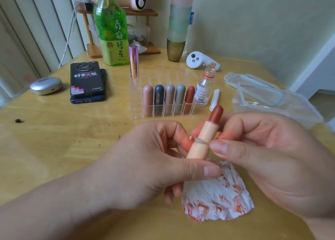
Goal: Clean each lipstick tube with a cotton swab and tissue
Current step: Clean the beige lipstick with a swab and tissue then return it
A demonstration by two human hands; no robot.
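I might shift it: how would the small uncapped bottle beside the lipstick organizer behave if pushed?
The small bottle stands narrow and upright, so it would probably tip rather than slide. Its neck is open, so any liquid inside could spill. Clear and smooth-looking, it is likely stiff and slippery.

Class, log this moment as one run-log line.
left hand: holds uncapped lipstick | right hand: pinches cotton swab against its tube | tissue: stained red, on table beneath | step: swab cleaning

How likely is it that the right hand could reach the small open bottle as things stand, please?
Probably yes: nothing stands between the right hand and the bottle, though it pinches a cotton swab.
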